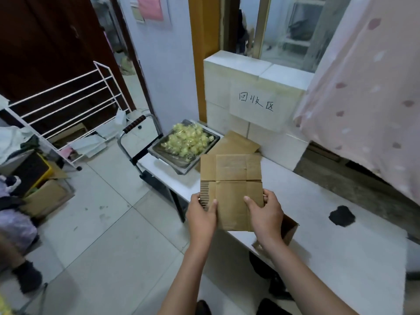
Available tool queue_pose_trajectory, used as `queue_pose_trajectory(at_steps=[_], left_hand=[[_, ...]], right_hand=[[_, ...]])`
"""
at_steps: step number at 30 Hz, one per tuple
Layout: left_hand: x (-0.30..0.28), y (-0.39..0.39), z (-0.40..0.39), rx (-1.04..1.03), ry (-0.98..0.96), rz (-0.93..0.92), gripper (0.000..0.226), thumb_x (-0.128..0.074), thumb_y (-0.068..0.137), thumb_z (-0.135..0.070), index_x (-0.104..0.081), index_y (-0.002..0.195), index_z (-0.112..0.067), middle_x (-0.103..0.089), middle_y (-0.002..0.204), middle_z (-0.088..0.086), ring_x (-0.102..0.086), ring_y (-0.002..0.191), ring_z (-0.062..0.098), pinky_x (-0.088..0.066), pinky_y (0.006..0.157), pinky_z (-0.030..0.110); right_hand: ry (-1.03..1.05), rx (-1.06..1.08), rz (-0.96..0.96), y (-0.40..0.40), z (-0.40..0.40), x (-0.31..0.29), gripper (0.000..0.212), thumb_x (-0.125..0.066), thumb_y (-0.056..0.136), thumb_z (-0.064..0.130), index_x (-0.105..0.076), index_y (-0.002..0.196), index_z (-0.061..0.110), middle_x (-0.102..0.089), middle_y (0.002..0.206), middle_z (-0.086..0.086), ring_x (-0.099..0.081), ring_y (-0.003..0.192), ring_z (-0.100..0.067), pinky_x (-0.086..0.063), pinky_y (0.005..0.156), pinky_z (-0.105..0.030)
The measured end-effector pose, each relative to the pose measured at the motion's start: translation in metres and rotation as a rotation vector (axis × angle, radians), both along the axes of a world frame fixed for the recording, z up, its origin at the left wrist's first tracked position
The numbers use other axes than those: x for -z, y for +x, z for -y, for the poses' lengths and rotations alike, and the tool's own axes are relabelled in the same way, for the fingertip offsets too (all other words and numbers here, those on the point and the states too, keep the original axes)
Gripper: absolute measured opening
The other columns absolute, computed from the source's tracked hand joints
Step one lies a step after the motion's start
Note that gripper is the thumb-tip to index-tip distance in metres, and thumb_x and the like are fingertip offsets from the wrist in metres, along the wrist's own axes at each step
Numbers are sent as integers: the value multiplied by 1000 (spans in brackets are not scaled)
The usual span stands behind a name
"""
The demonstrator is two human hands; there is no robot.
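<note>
Tray on table, left of flat cardboard.

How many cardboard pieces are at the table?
3: flattened box between left hand and right hand, sheet by the tray, box under right wrist; others maybe hidden.

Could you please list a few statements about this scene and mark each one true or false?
1. The left hand and right hand both hold the flattened cardboard box above the white table. True.
2. The metal tray is empty. False: it holds yellow-green wrapped pieces.
3. A second cardboard piece lies by the tiled ledge. True.
4. The handwritten sign lies on the table. False: it is stuck on the tiled ledge.
</note>
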State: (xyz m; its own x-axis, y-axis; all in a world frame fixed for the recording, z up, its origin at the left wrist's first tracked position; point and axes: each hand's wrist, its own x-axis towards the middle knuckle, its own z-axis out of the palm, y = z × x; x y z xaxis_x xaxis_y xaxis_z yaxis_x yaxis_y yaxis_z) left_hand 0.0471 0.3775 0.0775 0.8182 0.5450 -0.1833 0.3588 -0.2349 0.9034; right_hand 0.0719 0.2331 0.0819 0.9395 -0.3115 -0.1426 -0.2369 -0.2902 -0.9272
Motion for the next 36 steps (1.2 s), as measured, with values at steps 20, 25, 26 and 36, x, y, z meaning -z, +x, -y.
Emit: queue_pose_trajectory(at_steps=[20,25,26,36], left_hand=[[29,186,-115,94,4,-38,22,-68,94,-26,-52,109,-28,-64,103,-10,-60,93,7,-47,77,21],[32,266,-120,207,83,-97,20,-68,94,-25,-55,109,-23,-61,100,-14,-59,93,7,-41,67,10],[33,281,-119,225,93,-102,21,-68,94,-24,-56,111,-22,-62,101,-13,-59,93,7,-40,65,8],[67,373,-94,403,160,-264,30,-70,93,-21,-56,114,-5,-65,113,11,-61,105,26,-50,91,39]], right_hand=[[-7,105,-51,182,-110,36,51,-77,86,26,-58,131,14,-65,123,-4,-58,113,-17,-47,99,-34],[10,231,-116,247,-115,51,58,-79,84,26,-55,135,11,-60,130,-10,-54,122,-23,-42,104,-34],[14,251,-127,259,-114,55,58,-79,84,26,-55,135,11,-60,130,-10,-54,122,-24,-41,103,-33],[32,368,-231,324,-93,86,41,-78,85,21,-61,122,13,-65,102,5,-63,102,-20,-46,85,-26]])
